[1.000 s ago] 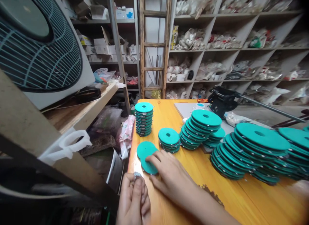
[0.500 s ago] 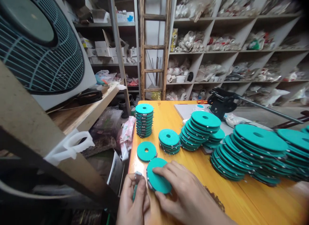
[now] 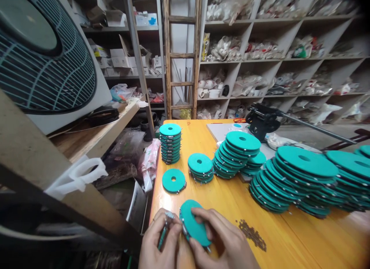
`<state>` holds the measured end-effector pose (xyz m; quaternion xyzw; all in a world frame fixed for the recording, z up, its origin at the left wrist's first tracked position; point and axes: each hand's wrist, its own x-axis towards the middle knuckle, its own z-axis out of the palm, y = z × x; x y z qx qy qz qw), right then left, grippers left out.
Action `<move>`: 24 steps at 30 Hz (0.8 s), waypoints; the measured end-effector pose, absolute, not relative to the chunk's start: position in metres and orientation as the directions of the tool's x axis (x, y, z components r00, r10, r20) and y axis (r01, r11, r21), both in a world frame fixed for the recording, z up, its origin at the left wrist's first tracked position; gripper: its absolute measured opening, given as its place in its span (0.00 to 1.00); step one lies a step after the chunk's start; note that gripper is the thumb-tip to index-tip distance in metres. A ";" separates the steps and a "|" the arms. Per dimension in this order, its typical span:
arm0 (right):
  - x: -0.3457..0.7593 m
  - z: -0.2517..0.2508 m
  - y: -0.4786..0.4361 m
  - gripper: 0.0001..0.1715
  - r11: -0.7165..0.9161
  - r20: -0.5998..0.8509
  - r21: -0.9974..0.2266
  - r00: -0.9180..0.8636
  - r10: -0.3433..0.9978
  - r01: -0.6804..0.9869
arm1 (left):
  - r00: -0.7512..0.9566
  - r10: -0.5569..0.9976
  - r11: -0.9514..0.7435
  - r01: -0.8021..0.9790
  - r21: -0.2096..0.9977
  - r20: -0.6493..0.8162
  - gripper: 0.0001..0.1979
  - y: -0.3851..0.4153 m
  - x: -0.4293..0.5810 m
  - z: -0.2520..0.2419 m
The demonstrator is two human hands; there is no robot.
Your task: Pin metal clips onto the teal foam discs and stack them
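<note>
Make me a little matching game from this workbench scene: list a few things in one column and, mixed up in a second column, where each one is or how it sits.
Things
1. The right hand
2. The lone teal disc
3. The narrow stack of teal discs
4. The wooden ladder

Places and states
A. Standing upright behind the table
B. Lying flat by itself on the tabletop
C. Holding a teal disc tilted up
D. Piled in a neat column near the table's far left corner

Right pairs: 1-C, 2-B, 3-D, 4-A
</note>
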<state>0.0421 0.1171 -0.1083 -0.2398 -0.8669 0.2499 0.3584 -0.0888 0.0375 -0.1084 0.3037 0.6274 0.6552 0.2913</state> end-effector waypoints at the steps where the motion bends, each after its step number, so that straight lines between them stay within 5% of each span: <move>1: 0.046 -0.107 0.119 0.23 0.756 0.481 -0.616 -0.654 0.584 0.221 | -0.654 0.756 -0.030 -0.022 0.999 0.008 0.12 0.038 -0.089 -0.110; 6: 0.064 -0.092 0.130 0.21 0.817 0.368 -0.551 -0.830 0.420 0.170 | -0.645 0.762 0.004 -0.084 0.996 -0.058 0.18 0.040 -0.091 -0.118; 14: 0.073 -0.066 0.131 0.21 0.843 0.275 -0.477 -0.869 0.412 0.249 | -0.664 0.745 0.053 -0.046 0.998 -0.070 0.19 0.041 -0.091 -0.122; 24: 0.029 -0.106 0.119 0.15 0.610 0.308 -0.771 -0.732 0.608 0.181 | -0.523 0.851 0.072 0.026 0.997 -0.048 0.17 0.040 -0.101 -0.120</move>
